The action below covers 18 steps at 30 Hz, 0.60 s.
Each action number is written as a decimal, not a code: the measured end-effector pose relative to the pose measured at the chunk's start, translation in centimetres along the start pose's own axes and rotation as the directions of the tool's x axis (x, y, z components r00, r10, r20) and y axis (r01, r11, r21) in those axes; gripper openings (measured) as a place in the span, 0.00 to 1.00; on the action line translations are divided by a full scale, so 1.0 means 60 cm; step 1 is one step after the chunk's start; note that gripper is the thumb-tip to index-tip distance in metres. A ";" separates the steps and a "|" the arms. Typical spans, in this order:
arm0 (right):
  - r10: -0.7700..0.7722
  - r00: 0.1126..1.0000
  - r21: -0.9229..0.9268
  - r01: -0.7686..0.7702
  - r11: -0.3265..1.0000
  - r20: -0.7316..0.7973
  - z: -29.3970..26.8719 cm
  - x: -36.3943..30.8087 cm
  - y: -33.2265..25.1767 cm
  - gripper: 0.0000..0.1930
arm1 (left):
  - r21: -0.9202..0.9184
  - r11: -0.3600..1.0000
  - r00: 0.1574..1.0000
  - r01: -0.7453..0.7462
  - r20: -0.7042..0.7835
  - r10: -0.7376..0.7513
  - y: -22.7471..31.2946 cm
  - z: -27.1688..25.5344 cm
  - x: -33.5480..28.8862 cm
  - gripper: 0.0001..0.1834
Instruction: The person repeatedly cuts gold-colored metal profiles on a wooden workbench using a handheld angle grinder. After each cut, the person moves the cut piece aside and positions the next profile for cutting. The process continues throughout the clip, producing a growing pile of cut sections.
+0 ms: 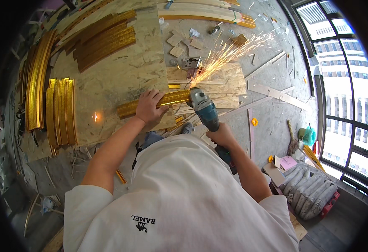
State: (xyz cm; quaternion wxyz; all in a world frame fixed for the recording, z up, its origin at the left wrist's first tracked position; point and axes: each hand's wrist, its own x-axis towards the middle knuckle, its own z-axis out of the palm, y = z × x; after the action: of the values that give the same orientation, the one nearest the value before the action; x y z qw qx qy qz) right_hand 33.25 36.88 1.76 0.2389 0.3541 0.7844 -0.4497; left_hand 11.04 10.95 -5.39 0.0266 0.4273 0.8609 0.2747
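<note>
A gold moulding strip lies across the right edge of a wood-chip board table, its right end jutting past the edge. My left hand grips it from above, the fingers over the far side and the thumb pointing right along the near side. In my right hand is a teal and grey angle grinder, held around its body. The grinder's head is at the strip's right end, where the contact with its disc is hidden. A stream of orange sparks flies away to the far right.
Gold strips lie in stacks at the table's left and far side. Offcuts and long boards litter the concrete floor. A broom and grey bags are near the tall window.
</note>
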 end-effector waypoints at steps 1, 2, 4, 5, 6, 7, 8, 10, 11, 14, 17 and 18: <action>0.002 1.000 0.003 -0.002 1.000 -0.004 0.002 -0.001 -0.002 0.13 | -0.002 1.000 1.000 -0.005 -0.002 0.005 0.000 -0.001 0.000 0.34; 0.003 1.000 0.006 -0.003 1.000 -0.009 0.002 -0.003 -0.005 0.13 | -0.004 1.000 1.000 -0.011 -0.004 0.011 0.001 -0.002 0.000 0.34; 0.007 1.000 0.014 -0.007 1.000 -0.011 0.002 -0.006 -0.011 0.14 | -0.007 1.000 1.000 -0.020 -0.009 0.020 -0.001 -0.003 0.001 0.34; 0.009 1.000 0.019 -0.009 1.000 -0.010 0.002 -0.006 -0.014 0.16 | -0.009 1.000 1.000 -0.026 -0.012 0.026 -0.001 -0.003 0.002 0.34; 0.012 1.000 0.024 -0.012 1.000 -0.009 0.002 -0.007 -0.015 0.18 | -0.010 0.999 0.999 -0.032 -0.013 0.032 -0.002 -0.003 0.002 0.34; 0.005 1.000 0.017 -0.004 1.000 -0.014 0.003 -0.005 -0.013 0.18 | -0.013 0.999 0.999 -0.040 -0.014 0.040 -0.001 -0.004 0.003 0.34; -0.004 1.000 0.009 0.004 1.000 -0.019 0.005 -0.002 -0.007 0.17 | -0.016 0.999 0.999 -0.048 -0.015 0.048 -0.001 -0.004 0.003 0.33; -0.007 1.000 0.007 0.007 1.000 -0.024 0.008 0.000 -0.006 0.17 | -0.021 0.998 0.998 -0.054 -0.016 0.054 -0.002 -0.005 0.003 0.33; -0.001 1.000 0.012 0.002 1.000 -0.025 0.009 0.001 -0.008 0.16 | -0.023 0.998 0.998 -0.054 -0.018 0.054 -0.002 -0.006 0.003 0.33; -0.007 0.999 0.017 0.008 1.000 -0.035 0.009 -0.001 -0.017 0.16 | -0.016 0.999 0.999 -0.042 -0.021 0.042 -0.002 -0.007 0.002 0.33; -0.015 0.999 0.038 0.017 0.999 -0.043 0.011 0.002 -0.015 0.16 | -0.031 0.999 0.999 -0.040 -0.026 0.039 -0.003 -0.006 0.002 0.33; -0.018 0.999 0.049 0.020 0.999 -0.044 0.013 0.005 -0.014 0.16 | -0.038 0.998 0.999 -0.042 -0.028 0.041 -0.004 -0.006 0.003 0.33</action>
State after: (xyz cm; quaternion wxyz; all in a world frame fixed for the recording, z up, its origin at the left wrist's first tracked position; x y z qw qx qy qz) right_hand 32.42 36.03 1.64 0.2085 0.3623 0.7815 -0.4632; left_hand 10.66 10.81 -5.13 0.0176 0.4406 0.8467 0.2977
